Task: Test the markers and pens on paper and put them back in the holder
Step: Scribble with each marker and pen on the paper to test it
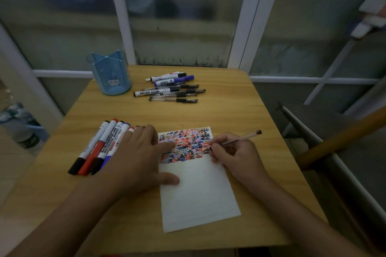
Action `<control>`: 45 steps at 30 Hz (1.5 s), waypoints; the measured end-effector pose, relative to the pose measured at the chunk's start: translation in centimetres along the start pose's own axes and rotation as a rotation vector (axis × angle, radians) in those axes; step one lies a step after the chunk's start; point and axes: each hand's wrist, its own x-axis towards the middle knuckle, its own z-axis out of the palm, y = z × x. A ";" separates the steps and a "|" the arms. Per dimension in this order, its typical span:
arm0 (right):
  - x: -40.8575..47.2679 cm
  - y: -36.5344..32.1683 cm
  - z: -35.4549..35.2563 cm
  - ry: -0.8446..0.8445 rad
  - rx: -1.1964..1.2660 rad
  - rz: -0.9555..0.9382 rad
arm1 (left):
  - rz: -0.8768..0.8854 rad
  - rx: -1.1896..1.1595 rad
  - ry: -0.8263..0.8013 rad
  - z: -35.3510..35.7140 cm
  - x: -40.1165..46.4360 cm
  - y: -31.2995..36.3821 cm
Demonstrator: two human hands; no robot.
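Paper (196,190) lies flat on the wooden tabletop (240,110), near the front edge. It is white and a bit tilted. Its top part is full of little marks in red, blue, black and purple, all packed close together. The lower part is blank.

The right hand (234,154) holds a thin pen (236,141). Its fingers (215,151) are curled round the pen and pinch it low down. The pen tip sits at the right edge of the colored marks. The pen's back end points up and to the right and has a dark cap end.

The left hand (135,156) lies flat with straight fingers. Its thumb rests on the left edge of the paper, and one finger reaches onto the marks. The hand grips nothing.

Just left of that hand is a row of whiteboard markers (98,148), side by side and touching. They have white bodies with black, red and blue caps. The hand covers part of the row.

At the back of the tabletop lies a pile of pens and markers (173,89), all on their sides. To the left of the pile stands a blue holder (111,73), upright, with a little cartoon face on it. You can see nothing inside it
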 end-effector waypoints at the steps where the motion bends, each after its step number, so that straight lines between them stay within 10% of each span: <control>1: 0.0 0.1 0.1 -0.014 -0.028 -0.022 | -0.001 0.004 0.005 0.1 0.1 0.0; 45: 0.2 1.1 0.4 0.030 -0.275 -0.123 | -0.003 0.000 -0.005 0.4 0.6 0.2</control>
